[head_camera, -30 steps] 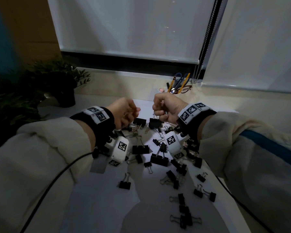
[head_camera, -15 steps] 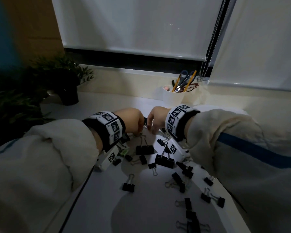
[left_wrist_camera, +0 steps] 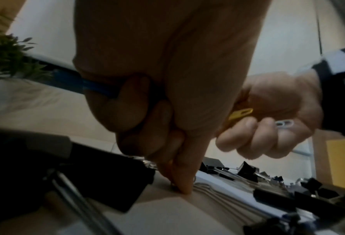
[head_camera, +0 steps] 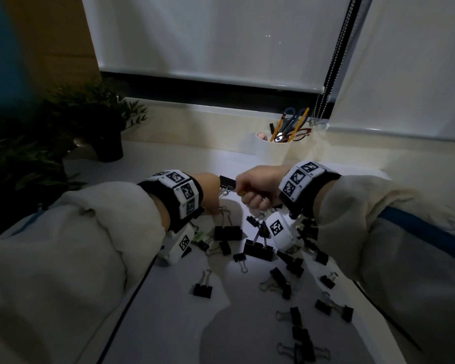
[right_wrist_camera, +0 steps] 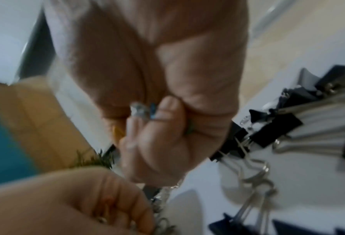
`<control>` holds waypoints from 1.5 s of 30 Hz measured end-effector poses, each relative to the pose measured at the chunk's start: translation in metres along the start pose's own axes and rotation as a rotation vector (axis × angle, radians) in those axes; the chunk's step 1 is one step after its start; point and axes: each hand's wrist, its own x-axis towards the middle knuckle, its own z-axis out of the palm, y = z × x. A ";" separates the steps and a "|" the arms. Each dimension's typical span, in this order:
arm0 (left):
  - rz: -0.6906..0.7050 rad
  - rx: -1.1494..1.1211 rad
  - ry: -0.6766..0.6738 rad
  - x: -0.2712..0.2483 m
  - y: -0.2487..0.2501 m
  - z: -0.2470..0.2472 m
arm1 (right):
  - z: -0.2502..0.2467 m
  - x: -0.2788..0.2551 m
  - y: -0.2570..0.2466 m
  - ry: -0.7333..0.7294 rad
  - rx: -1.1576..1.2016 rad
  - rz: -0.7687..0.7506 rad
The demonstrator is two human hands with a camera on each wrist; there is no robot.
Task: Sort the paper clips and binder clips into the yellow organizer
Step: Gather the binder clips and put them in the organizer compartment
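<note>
My left hand (head_camera: 210, 191) reaches down to the white table (head_camera: 168, 324). In the left wrist view its thumb and forefinger (left_wrist_camera: 182, 187) pinch together at the surface, on a small silver paper clip (left_wrist_camera: 173, 185). My right hand (head_camera: 255, 189) hovers just to the right as a fist, gripping several paper clips: a yellow one (left_wrist_camera: 241, 113), a silver one (left_wrist_camera: 284, 123), and a blue one (right_wrist_camera: 152, 109). Black binder clips (head_camera: 227, 232) lie scattered below and in front of both hands. The yellow organizer does not show in the head view.
A white cup (head_camera: 272, 151) with scissors and pencils stands behind the hands by the window sill. A potted plant (head_camera: 100, 127) is at the far left. More binder clips (head_camera: 300, 334) trail toward the table's near right edge. A yellow surface (left_wrist_camera: 342, 162) shows right.
Both fists were raised above the pile; they have dropped toward the table. The left hand's fingertips have come down onto the surface.
</note>
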 end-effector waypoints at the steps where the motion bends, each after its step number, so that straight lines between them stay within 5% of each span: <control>1: -0.006 -0.014 -0.011 -0.002 0.000 0.000 | -0.002 -0.003 0.001 -0.052 0.159 -0.057; 4: -0.095 -0.214 -0.034 -0.006 -0.001 0.000 | -0.004 -0.019 0.002 -0.155 0.484 -0.277; 9: -0.094 -1.519 -0.258 -0.014 -0.008 -0.019 | -0.007 -0.034 0.003 -0.089 0.635 -0.444; 13: 0.066 -2.093 -0.180 -0.024 -0.013 -0.031 | -0.004 -0.026 0.007 0.091 0.387 -0.269; 15: 0.125 -2.251 -0.137 -0.028 -0.014 -0.031 | 0.006 -0.025 0.012 0.261 -0.010 -0.202; 19: 0.172 -2.361 -0.101 -0.033 -0.014 -0.026 | 0.029 -0.034 0.020 0.323 -0.750 -0.184; 25: 0.023 -2.252 -0.057 -0.029 -0.014 -0.022 | 0.040 -0.026 0.017 0.287 -0.840 -0.245; 32: -0.102 -1.908 -0.088 -0.025 -0.005 -0.015 | 0.040 -0.028 0.014 0.126 -0.920 -0.112; 35: -0.118 -1.909 -0.168 -0.030 -0.002 -0.014 | 0.039 -0.034 0.018 0.127 -0.781 -0.071; 39: -0.257 -1.987 -0.261 -0.033 0.011 -0.012 | 0.024 -0.049 0.021 0.145 -0.104 -0.100; 42: -0.309 -2.127 -0.349 -0.040 0.030 -0.018 | 0.012 -0.071 0.013 0.154 0.325 -0.348; 45: -0.272 -2.203 -0.465 -0.051 0.059 -0.025 | 0.009 -0.095 0.005 0.195 0.478 -0.577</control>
